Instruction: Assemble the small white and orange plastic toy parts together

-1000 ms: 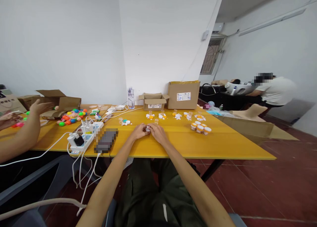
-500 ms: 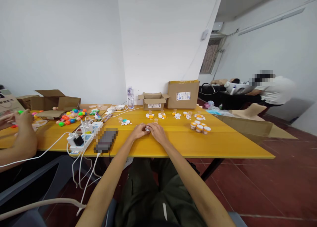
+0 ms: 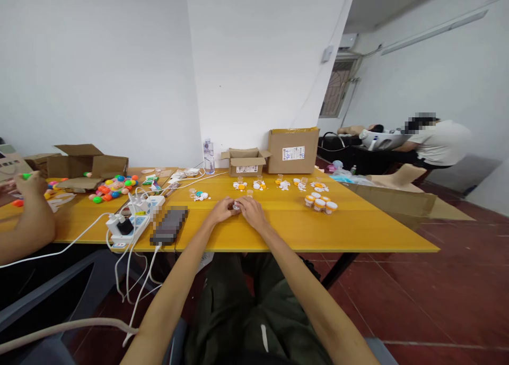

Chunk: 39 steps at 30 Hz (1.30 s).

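A small clear container (image 3: 237,206) is held between the left hand (image 3: 221,211) and the right hand (image 3: 250,213), both of which rest on the yellow tabletop (image 3: 286,229) near its front edge. The fingers of both hands are closed together on the container, which is mostly hidden by them; its details cannot be told.

Just beyond the hands another small clear cup (image 3: 249,193) stands on the tabletop. To the far right of the hands a cluster of orange jars with white lids (image 3: 319,202) is seen, and farther back a row of small orange and white parts (image 3: 278,184) is laid out. At the far edge a small open cardboard box (image 3: 245,162) and a larger closed cardboard box (image 3: 293,150) are placed side by side, with a water bottle (image 3: 208,156) to their left.

To the left of the hands a dark flat device (image 3: 169,225) and a white power strip (image 3: 135,220) with cables lie on the tabletop. At the far left, bright plastic balls (image 3: 113,188) are scattered beside an open box (image 3: 85,166), and another person's arm (image 3: 24,224) is rested there.
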{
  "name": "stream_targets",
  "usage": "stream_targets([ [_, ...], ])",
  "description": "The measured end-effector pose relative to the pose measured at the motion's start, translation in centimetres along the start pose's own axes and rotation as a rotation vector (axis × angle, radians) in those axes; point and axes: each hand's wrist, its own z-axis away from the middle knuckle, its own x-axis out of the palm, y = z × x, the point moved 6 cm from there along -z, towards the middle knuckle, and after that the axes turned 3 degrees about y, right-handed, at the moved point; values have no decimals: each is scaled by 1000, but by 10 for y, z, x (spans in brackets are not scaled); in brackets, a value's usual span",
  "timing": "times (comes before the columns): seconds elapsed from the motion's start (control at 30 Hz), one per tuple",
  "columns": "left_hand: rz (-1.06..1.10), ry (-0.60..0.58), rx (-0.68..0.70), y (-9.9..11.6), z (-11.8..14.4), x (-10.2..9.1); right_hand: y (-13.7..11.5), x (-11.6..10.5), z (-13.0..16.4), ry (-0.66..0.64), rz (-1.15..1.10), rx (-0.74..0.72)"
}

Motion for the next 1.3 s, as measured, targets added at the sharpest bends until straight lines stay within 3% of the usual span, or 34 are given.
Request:
stream_targets([
  [0.9,1,2,-2,2,1,-1,0,2,-1,15,-10,-31],
  [1.3,-11,-1,-11,3,1,-2,-4,-1,0,-14,-5,26],
])
